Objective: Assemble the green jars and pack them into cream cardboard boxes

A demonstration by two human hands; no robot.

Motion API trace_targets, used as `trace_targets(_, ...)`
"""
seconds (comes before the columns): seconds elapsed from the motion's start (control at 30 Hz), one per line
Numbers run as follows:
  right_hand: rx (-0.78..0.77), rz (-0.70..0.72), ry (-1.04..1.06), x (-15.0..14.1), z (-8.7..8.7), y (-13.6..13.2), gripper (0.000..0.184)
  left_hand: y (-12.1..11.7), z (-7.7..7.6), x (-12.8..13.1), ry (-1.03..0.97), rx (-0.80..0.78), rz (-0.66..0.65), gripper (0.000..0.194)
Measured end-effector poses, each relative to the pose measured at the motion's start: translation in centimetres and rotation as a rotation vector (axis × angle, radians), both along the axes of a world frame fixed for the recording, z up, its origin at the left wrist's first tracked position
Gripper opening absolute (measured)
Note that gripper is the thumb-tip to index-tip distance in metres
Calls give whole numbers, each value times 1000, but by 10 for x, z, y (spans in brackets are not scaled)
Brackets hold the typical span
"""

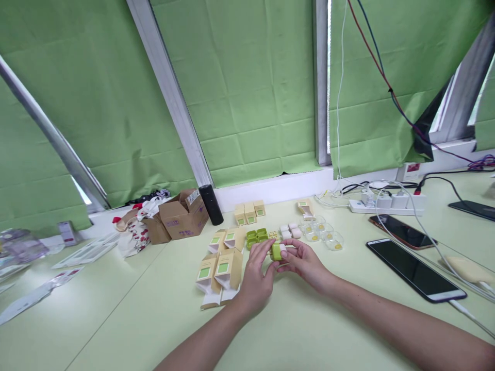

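Observation:
Between my two hands, above the table, is a small green-and-white block-shaped case (276, 251). My left hand (256, 275) has its fingers closed around the green side. The fingers of my right hand (305, 262) pinch the white side. Just beyond my hands lie several green square pieces (257, 236), small yellow pieces (273, 235) and several white block pieces (290, 231). To their right are clear rounded shells (320, 231) with yellow spots inside. Opened kraft boxes (228, 268) with green windows lie left of my left hand.
Small kraft boxes (249, 213) stand near the wall, with another box (306, 208) farther right. A cardboard carton (183, 216) and a black cylinder (211, 204) stand back left. Phones (415, 268), a power strip (389, 205) and loose cables occupy the right side.

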State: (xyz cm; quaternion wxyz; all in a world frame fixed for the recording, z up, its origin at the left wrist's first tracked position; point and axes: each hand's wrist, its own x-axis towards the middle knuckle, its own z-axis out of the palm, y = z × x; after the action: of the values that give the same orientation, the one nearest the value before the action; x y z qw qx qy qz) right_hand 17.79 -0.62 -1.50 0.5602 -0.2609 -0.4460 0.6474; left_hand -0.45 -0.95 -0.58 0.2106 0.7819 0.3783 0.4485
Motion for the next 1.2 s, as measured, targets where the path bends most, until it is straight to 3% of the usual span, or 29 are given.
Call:
trace_targets(0.17,-13,-5,-46,-1,5,-5,74,-3,-6,1,54,-5,0,64)
trace_targets(0.37,13,-46,-83,-7,4,-6,64,-5,-8,3,43,54,42,60)
trace_targets(0.53,146,-68,-135,-8,-2,-6,56,-11,-3,3,-43,9,55,56)
trace_targets(0.63,243,-131,-277,-4,-2,-6,51,-9,-1,5,-183,-106,33,54)
trace_targets(0.83,514,-388,-654,6,2,-6,32,0,5,9,-508,-434,-212,68)
trace_targets(1.07,1052,-578,-1003,16,1,-5,43,3,9,8,-543,-516,-319,76)
trace_targets(1.2,1120,-582,-1044,15,-3,-4,46,3,8,10,-539,-525,-323,69)
